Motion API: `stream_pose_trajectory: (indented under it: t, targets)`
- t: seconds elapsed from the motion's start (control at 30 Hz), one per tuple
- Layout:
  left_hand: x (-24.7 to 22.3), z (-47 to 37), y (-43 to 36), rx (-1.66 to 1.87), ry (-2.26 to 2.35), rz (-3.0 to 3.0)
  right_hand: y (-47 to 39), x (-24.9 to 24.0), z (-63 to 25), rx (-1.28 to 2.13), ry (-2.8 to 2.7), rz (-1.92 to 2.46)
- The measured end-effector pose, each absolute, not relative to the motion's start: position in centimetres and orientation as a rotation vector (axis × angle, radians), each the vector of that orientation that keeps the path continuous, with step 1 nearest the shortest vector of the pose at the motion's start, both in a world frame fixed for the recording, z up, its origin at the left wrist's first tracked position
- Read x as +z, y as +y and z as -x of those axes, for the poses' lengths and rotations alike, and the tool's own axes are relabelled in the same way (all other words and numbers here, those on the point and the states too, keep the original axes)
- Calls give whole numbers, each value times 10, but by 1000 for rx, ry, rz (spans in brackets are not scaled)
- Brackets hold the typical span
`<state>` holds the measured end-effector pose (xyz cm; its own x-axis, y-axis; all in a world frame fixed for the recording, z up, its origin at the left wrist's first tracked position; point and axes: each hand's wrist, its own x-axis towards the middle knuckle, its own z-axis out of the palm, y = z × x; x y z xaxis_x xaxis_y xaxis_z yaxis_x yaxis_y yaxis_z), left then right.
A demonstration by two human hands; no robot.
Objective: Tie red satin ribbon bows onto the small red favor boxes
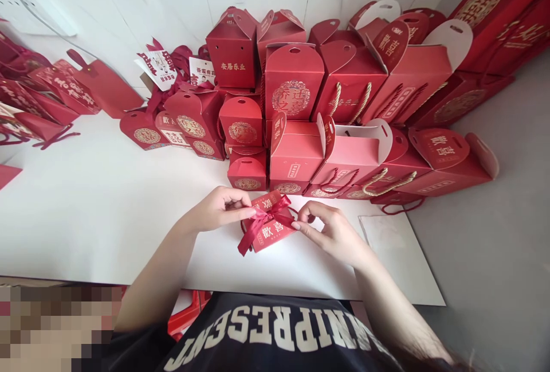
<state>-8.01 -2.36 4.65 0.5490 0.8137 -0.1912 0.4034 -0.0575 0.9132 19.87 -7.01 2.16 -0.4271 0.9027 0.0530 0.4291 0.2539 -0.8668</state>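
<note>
A small red gift box [271, 233] with pale lettering lies on the white table [129, 206] in front of me. A dark red ribbon [268, 218] is tied across its top in a bow, and one tail hangs off the lower left. My left hand [227, 207] pinches the bow's left part between thumb and fingers. On the right side, my right hand [324, 224] has its thumb and index finger closed on the ribbon's right end. The other fingers of both hands are curled.
Stacked red gift boxes [294, 85] stand along the back wall, just beyond my hands. Red bags [51, 91] lie at the far left. A flat clear sheet [384, 237] is on the table at right. Another person, blurred out, is at lower left.
</note>
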Motion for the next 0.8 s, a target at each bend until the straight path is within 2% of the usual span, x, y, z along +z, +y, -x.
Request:
stream_pose_trajectory:
  t: [0.2, 0.43, 0.53, 0.63, 0.8]
  targets:
    - [42, 76, -21, 444, 1108, -1677, -81, 20, -203, 1271, -1805, 1200]
    - [39, 81, -35, 550, 1227, -1696, -88, 11, -218, 1417, -2039, 1189]
    - [40, 83, -51, 714, 1339, -1844, -88, 8, -227, 1370, -2065, 1257]
    - [33, 77, -73, 708, 1345, -1924, -85, 4, -232, 1290, -1989, 1328]
    - [14, 69, -100, 717, 1321, -1705, -76, -6, -228, 1292, -1862, 1330]
